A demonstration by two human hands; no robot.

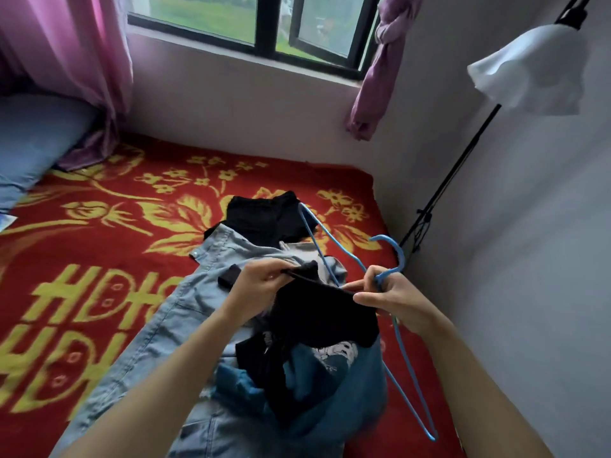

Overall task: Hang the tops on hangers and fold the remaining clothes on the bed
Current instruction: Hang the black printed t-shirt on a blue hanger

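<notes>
Task appears early: left hand (261, 280) and right hand (388, 297) each pinch the black top (325, 317) above the bed (99, 226), right hand also gripping the blue hanger (411, 393); jeans (155, 342) lie unfolded.

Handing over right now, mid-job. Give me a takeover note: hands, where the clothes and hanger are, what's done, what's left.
Left hand: pinches the black top at its upper edge, above the pile.
Right hand: pinches the same edge and grips the blue hanger just below its hook.
On the bed: light jeans, a blue printed garment under the top, and a black garment farther back.
Done: nothing visibly hung.
Left: seat the top on the hanger, then hang or fold the rest.
</notes>
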